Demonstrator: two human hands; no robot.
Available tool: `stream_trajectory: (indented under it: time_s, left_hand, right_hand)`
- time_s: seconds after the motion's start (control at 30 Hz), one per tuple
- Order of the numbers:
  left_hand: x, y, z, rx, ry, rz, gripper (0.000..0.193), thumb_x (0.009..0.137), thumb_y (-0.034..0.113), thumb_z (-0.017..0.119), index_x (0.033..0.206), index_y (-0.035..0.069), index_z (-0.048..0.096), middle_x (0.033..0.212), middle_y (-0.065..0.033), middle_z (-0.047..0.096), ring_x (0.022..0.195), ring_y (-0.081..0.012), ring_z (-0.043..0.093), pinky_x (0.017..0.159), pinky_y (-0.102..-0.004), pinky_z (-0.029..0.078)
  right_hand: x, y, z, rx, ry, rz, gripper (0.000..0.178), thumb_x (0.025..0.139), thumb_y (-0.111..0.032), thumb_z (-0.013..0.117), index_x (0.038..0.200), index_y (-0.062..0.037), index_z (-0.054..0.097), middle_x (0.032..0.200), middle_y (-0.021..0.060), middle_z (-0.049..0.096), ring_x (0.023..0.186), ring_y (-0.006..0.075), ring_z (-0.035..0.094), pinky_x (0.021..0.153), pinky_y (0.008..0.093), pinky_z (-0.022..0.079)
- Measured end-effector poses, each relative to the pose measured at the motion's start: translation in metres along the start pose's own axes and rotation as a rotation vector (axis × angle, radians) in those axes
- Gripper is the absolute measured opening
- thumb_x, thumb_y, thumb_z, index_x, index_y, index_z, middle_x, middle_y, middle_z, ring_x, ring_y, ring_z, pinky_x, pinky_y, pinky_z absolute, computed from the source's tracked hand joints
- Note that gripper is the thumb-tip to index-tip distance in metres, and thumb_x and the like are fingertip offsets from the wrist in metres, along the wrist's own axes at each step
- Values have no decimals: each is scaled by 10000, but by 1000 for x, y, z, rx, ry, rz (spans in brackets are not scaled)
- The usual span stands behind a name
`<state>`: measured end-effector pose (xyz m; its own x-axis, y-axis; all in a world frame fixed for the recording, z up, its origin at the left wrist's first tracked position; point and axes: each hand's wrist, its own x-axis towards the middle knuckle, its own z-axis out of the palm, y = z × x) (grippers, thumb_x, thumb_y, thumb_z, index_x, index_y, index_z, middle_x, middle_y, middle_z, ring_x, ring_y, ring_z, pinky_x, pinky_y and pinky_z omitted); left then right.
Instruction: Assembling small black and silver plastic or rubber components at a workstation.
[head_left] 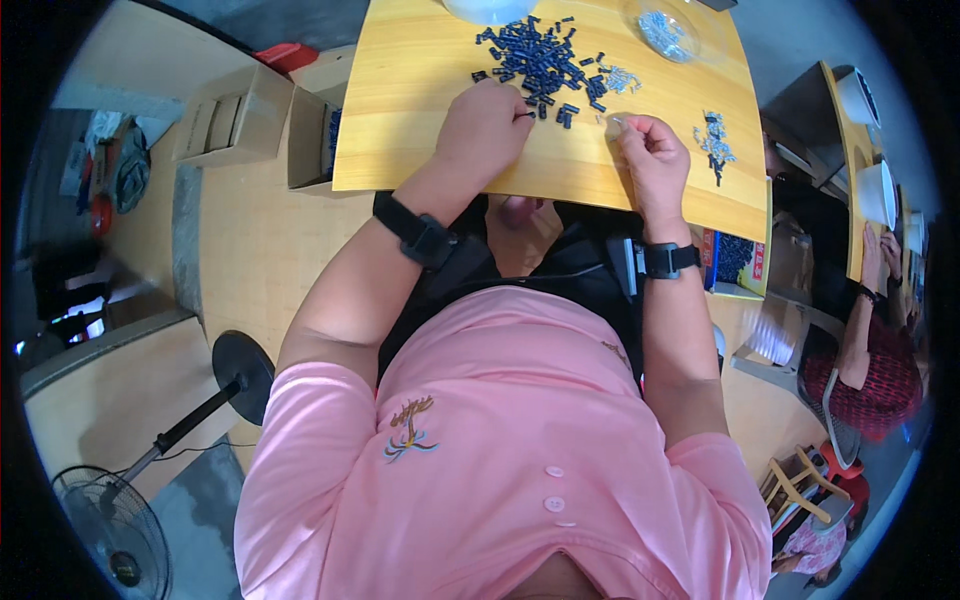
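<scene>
So both hands are over the near half of a yellow wood-look desk [400, 130], each doing a pinch. The left hand [485, 125] sits palm-down at the near left edge of a big loose pile of black parts [535, 60], little stubby tube-looking things. Its grip is closed, thumb and finger together on what looks like one black part [530, 115], though the hand covers most of it so don't hold me to that. The right hand [655, 165] is off to the right, well apart from the left one, thumb and index tip together on a tiny silver piece [617, 121], other fingers curled in.

Just right of the black pile, touching its edge, there's a small heap of silver bits [622, 80]. More silver pieces [662, 35] lie in a clear round dish [694, 38] at the far right of the desk. Right of the right hand there's a separate mixed cluster [714, 148] of silver and black parts, strung out toward the near edge. A whitish bowl [490, 9] is partly in view at the far edge.

Around the desk: an open carton [305, 150] with dark stuff in it by the left side, a colourful box [758, 262] with black parts below the right side, a black fan [115, 535] lower left, and a co-worker's hand [871, 262] at another table over on the right.
</scene>
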<state>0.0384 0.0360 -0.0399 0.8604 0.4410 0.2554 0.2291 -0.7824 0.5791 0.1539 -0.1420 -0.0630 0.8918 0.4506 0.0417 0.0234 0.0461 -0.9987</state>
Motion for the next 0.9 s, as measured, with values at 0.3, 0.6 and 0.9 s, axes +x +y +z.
stream_trajectory:
  time_s: [0.3,0.6,0.9]
  left_hand:
    - [-11,3,-14,-508,-131,-199,136,794,122,667,852,5,629,776,-60,639,690,-124,616,621,-238,489]
    - [-17,43,-15,-1300,-259,-405,160,820,90,635,951,0,612,817,-51,631,715,-91,596,667,-209,493]
    - [-26,46,-17,-1289,-324,-351,262,842,165,636,1064,27,615,826,-28,633,713,-77,576,675,-207,489]
  right_hand:
    - [-14,-26,0,56,-2,120,106,815,-84,639,879,0,631,696,-20,583,571,29,499,505,160,383]
    - [-35,-59,22,47,-80,65,104,829,-93,631,899,-17,628,712,-9,599,581,34,521,517,157,395]
    - [-42,-59,39,-73,-35,-187,80,806,-32,635,878,0,618,727,-9,586,594,42,505,554,180,414]
